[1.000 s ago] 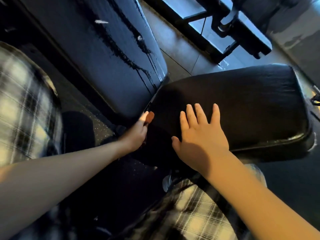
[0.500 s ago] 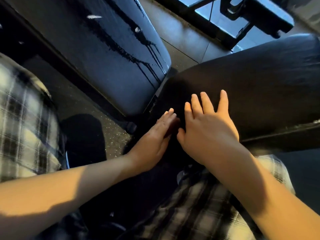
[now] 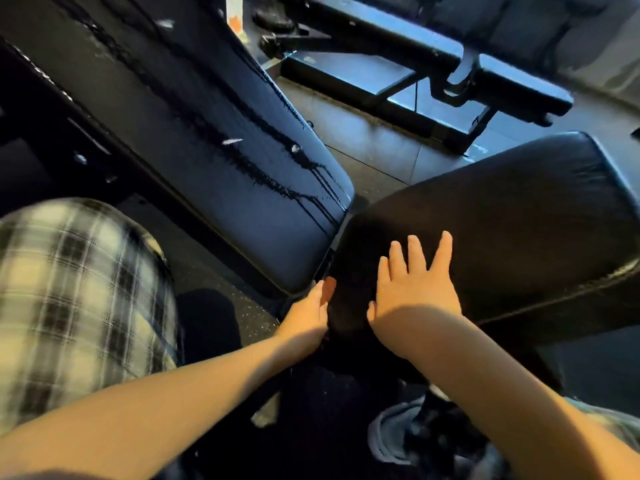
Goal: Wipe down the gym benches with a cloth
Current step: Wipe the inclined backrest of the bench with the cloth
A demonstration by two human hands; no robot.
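The black seat pad [image 3: 519, 209] of a gym bench lies in front of me, its narrow end towards me. My right hand [image 3: 415, 299] presses flat on that end with fingers spread. Under and beside it lies a dull dark patch that looks like a black cloth [image 3: 349, 265] draped over the pad's end; its edges are hard to make out. My left hand [image 3: 308, 317] rests against the pad's left side, fingers straight, at the gap to the backrest pad [image 3: 225, 133]. The backrest's cover is cracked and streaked.
My knee in plaid trousers [image 3: 69, 289] is at the left, and my shoe [image 3: 415, 441] is on the floor below the seat. A second black bench [image 3: 519, 84] on a metal frame stands at the back right. Rubber floor [image 3: 363, 140] lies between the benches.
My left hand moved from the seat's corner onto the pad beside my right hand, then back to the pad's left side. My right hand stayed flat on the pad.
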